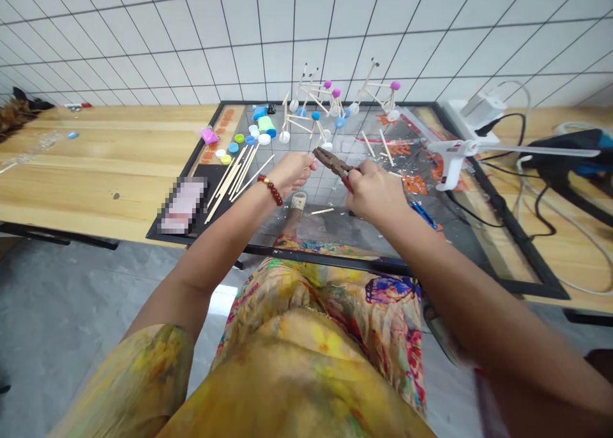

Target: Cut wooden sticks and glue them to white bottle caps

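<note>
My right hand point(373, 188) is wrapped round the handles of rusty pliers point(334, 162), whose jaws point up and left. The jaw tips touch or nearly touch the fingertips of my left hand point(293, 172). Those fingers are pinched together, and what they hold is too small to make out. Both hands are above a dark-framed glass panel point(330, 234). Several wooden sticks point(243, 170) lie left of my left hand. Beyond the hands stand stick models with wheel-like discs point(284, 137) and pink and blue balls point(395, 85). A short stick point(322, 212) lies nearer me.
Coloured caps point(233, 147) and a pink lump point(209, 136) lie at the back left, above a blurred rectangular object point(183, 206). On the right are a white glue gun point(453, 160), a power strip point(481, 109), cables and a blue tool point(423, 214). A tiled wall stands behind.
</note>
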Available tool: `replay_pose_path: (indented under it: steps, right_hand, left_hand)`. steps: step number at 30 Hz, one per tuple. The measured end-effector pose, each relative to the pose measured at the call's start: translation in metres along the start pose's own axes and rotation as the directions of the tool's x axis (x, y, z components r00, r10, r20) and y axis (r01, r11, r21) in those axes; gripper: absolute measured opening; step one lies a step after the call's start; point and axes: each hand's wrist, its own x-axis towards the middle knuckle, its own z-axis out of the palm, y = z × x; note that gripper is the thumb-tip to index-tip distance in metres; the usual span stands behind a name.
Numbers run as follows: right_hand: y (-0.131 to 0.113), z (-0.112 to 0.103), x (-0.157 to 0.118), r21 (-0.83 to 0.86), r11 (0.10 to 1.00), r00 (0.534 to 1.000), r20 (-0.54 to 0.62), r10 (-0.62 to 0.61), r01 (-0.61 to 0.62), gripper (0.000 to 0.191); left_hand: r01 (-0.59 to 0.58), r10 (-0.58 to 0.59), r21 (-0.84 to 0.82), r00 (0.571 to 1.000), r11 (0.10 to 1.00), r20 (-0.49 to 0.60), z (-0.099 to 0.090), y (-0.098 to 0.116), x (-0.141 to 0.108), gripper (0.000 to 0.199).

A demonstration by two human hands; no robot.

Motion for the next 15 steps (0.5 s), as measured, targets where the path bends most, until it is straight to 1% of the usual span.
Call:
replay_pose_path:
  steps: [3,5,8,10,11,12,13,14,15]
  right_hand:
    - [-0.01,-0.004,-0.006,0.149,0.988,0.998,0.032,0.047,-0.051,0.027]
    - [-0.018,-0.005,-0.008,0.204,0.977,0.998,0.036,0.054,-0.06,0.025]
    - [-0.022,-0.008,-0.008,0.12,0.992,0.999,-0.037,0.035,-0.03,0.029]
    - [-0.014,-0.014,-0.003,0.048,0.998,0.996,-0.084,-0.026,0.03,0.03]
    - [-0.007,-0.018,0.001,0.028,0.999,0.995,-0.092,-0.028,0.03,0.03]
    - [0.004,-0.023,0.006,0.022,1.0,0.997,-0.082,0.01,-0.008,0.028]
    - [0.018,-0.029,0.011,0.025,0.996,0.993,-0.082,0.088,-0.086,0.027]
    - [0.034,-0.034,0.015,0.036,0.97,0.97,-0.035,0.241,-0.24,0.024]
    - [0.051,-0.039,0.019,0.058,0.929,0.931,0.024,0.364,-0.365,0.021]
  left_hand:
    - [-0.053,0.06,-0.144,0.997,0.988,0.045,0.006,0.005,-0.012,0.039]
    - [-0.049,0.066,-0.252,0.996,0.966,0.059,0.006,0.009,-0.015,0.039]
    - [0.044,-0.004,-0.353,0.994,0.935,0.113,0.0,0.016,-0.02,0.042]
    - [0.093,-0.034,-0.356,0.985,0.93,0.168,-0.003,0.018,-0.029,0.042]
    - [0.099,-0.031,-0.333,0.979,0.938,0.201,-0.003,0.018,-0.036,0.042]
    - [0.087,-0.015,-0.303,0.972,0.949,0.233,-0.002,0.017,-0.044,0.042]
    - [0.076,0.0,-0.259,0.96,0.963,0.28,0.001,0.015,-0.053,0.041]
    - [0.067,0.01,-0.212,0.939,0.975,0.344,0.004,0.011,-0.061,0.039]
    - [0.025,0.051,-0.195,0.925,0.98,0.376,0.008,0.006,-0.067,0.037]
